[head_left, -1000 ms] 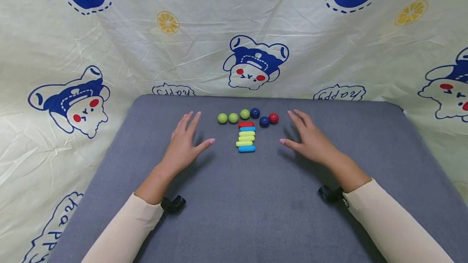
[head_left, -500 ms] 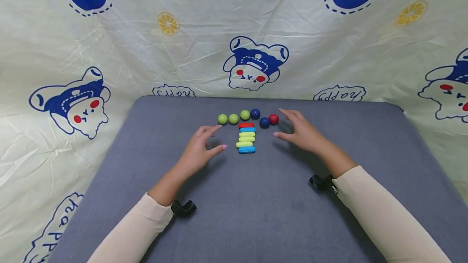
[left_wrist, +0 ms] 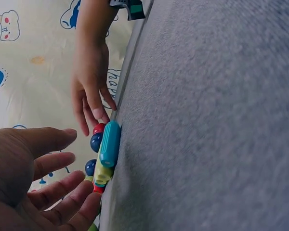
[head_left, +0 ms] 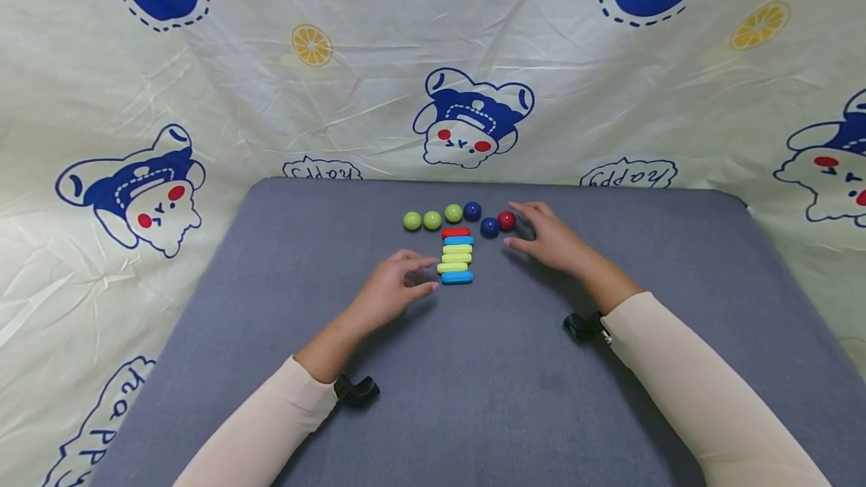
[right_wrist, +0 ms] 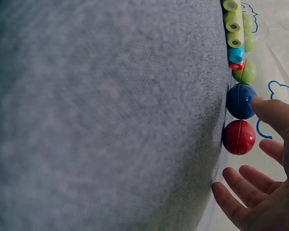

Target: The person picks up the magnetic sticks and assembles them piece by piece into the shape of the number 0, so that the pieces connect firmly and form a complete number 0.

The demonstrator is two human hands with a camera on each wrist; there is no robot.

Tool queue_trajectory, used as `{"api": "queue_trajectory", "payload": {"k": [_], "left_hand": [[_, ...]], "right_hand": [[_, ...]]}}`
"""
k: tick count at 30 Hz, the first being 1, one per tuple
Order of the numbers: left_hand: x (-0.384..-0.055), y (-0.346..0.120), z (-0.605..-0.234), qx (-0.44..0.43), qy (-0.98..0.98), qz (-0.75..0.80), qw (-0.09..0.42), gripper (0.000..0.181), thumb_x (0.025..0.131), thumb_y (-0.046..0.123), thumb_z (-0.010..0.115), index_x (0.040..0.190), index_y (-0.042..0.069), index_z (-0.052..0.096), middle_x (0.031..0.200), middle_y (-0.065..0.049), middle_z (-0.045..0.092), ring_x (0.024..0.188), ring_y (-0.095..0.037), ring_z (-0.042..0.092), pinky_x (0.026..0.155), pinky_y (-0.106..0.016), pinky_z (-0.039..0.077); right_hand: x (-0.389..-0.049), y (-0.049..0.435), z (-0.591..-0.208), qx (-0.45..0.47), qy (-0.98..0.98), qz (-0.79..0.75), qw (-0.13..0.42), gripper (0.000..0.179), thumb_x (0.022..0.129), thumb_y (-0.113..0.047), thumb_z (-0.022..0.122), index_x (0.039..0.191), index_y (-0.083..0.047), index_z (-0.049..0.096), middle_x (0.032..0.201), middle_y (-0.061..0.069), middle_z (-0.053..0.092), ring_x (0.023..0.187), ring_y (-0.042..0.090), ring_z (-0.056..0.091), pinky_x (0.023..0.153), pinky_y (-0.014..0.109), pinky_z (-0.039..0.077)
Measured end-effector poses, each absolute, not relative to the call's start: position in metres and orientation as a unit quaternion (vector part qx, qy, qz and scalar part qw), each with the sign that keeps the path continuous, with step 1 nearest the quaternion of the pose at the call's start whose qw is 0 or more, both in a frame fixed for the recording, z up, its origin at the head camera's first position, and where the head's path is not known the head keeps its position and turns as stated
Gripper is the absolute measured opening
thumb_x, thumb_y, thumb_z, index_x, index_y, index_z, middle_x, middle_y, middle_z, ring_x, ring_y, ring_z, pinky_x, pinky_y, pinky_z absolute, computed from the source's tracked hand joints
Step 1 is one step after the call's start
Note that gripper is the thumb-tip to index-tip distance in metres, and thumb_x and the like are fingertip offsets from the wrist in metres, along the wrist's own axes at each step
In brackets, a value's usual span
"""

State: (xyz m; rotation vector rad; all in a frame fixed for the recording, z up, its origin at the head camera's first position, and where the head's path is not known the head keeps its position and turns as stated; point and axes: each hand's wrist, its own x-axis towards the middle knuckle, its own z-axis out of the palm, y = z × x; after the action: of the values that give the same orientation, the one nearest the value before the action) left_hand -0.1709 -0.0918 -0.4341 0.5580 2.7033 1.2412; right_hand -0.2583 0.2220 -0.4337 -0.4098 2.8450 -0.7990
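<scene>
My left hand [head_left: 389, 291] is just left of a short column of small coloured rods, fingers loosely bent and nothing in its grasp. Its fingertips come right up to the lower yellow rod [head_left: 452, 268] and the near blue rod [head_left: 457, 277]. Above these lie more yellow rods [head_left: 457, 249], another blue rod [head_left: 458, 240] and a red rod [head_left: 456, 232]. My right hand [head_left: 551, 239] reaches beside the red ball [head_left: 506, 221], thumb and fingers spread apart and holding nothing. In the right wrist view its thumb overlaps a dark blue ball [right_wrist: 240, 101].
Behind the rods, green balls [head_left: 431, 220] and a second dark blue ball [head_left: 472, 211] form a loose row. A grey cloth [head_left: 473, 397] covers the table, whose far edge is close behind the balls. A printed pale sheet [head_left: 365, 96] hangs beyond it.
My left hand has moved right and nearer to me, from beside the balls to the rods, its fingers bending. My right hand has moved left to the red ball. Balls and rods stay put.
</scene>
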Motion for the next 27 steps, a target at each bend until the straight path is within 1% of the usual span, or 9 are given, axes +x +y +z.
{"api": "queue_trajectory", "payload": {"k": [3, 8, 15, 19, 27], "left_hand": [[-0.171, -0.088, -0.436, 0.197, 0.896, 0.392, 0.065, 0.042, 0.093, 0.022, 0.075, 0.133, 0.014, 0.068, 0.123, -0.008, 0.062, 0.109, -0.022, 0.063, 0.088, -0.036, 0.055], [-0.172, -0.082, -0.439, 0.22, 0.901, 0.368, 0.068, 0.039, 0.094, 0.02, 0.074, 0.132, 0.012, 0.068, 0.12, -0.01, 0.063, 0.105, -0.022, 0.062, 0.086, -0.035, 0.052], [-0.173, -0.076, -0.444, 0.214, 0.903, 0.364, 0.077, 0.04, 0.095, 0.019, 0.072, 0.134, 0.012, 0.067, 0.117, -0.01, 0.062, 0.103, -0.022, 0.061, 0.087, -0.034, 0.051], [-0.174, -0.073, -0.446, 0.218, 0.905, 0.358, 0.07, 0.04, 0.095, 0.018, 0.071, 0.134, 0.01, 0.067, 0.115, -0.011, 0.062, 0.101, -0.022, 0.062, 0.087, -0.035, 0.051], [-0.175, -0.07, -0.447, 0.218, 0.913, 0.339, 0.065, 0.039, 0.096, 0.018, 0.07, 0.133, 0.01, 0.067, 0.112, -0.009, 0.062, 0.098, -0.02, 0.059, 0.084, -0.034, 0.049]], "right_hand": [[-0.261, 0.221, -0.435, -0.146, 0.95, -0.267, 0.073, 0.071, 0.097, -0.031, 0.069, 0.157, -0.013, 0.035, 0.156, 0.025, 0.032, 0.139, 0.043, 0.043, 0.114, 0.064, 0.035], [-0.265, 0.218, -0.437, -0.161, 0.949, -0.263, 0.066, 0.064, 0.099, -0.025, 0.066, 0.155, -0.009, 0.04, 0.152, 0.026, 0.037, 0.137, 0.044, 0.045, 0.114, 0.062, 0.036], [-0.267, 0.217, -0.437, -0.162, 0.951, -0.255, 0.063, 0.057, 0.099, -0.018, 0.064, 0.151, -0.004, 0.043, 0.145, 0.029, 0.043, 0.131, 0.045, 0.051, 0.111, 0.061, 0.04], [-0.268, 0.217, -0.437, -0.156, 0.95, -0.263, 0.063, 0.055, 0.1, -0.015, 0.063, 0.149, -0.001, 0.045, 0.141, 0.029, 0.047, 0.129, 0.044, 0.053, 0.11, 0.059, 0.041], [-0.27, 0.221, -0.441, -0.151, 0.949, -0.272, 0.058, 0.049, 0.1, -0.014, 0.063, 0.143, 0.004, 0.048, 0.132, 0.028, 0.051, 0.125, 0.043, 0.055, 0.107, 0.056, 0.044]]}}
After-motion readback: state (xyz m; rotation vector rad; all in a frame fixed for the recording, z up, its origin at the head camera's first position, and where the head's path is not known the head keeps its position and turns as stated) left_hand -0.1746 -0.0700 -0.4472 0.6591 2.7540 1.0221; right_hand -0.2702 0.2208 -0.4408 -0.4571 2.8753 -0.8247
